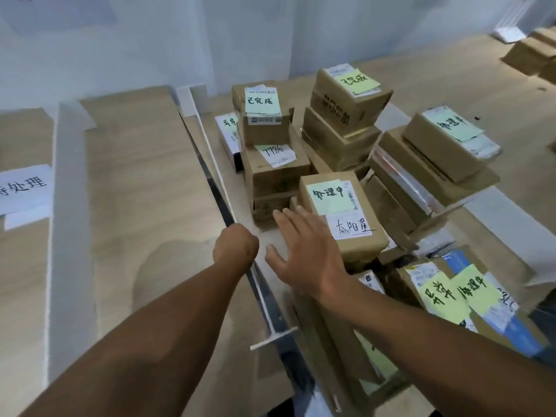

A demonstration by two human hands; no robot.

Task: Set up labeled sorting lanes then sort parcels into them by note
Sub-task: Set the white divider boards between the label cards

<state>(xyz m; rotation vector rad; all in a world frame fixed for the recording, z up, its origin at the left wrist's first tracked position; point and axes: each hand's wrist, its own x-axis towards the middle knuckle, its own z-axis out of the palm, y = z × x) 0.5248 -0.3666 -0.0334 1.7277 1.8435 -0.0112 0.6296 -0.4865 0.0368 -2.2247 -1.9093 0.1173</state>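
My left hand (236,245) is curled over the top edge of a long metal divider rail (216,188) that borders a lane. My right hand (304,251) reaches forward with fingers straight and spread; they touch the left side of a cardboard parcel (376,212). That parcel carries a green handwritten note (326,195) and a white label. To the left lie wooden lanes separated by a white strip (72,236). A white paper lane label (24,188) lies on the leftmost lane.
A crowded pile of cardboard parcels with green notes fills the right side: one stack (263,127) behind my hands, another (352,94) further back, a third (451,145) at right. Flat packets with yellow-green notes (445,293) lie near right. More boxes (532,55) sit far right.
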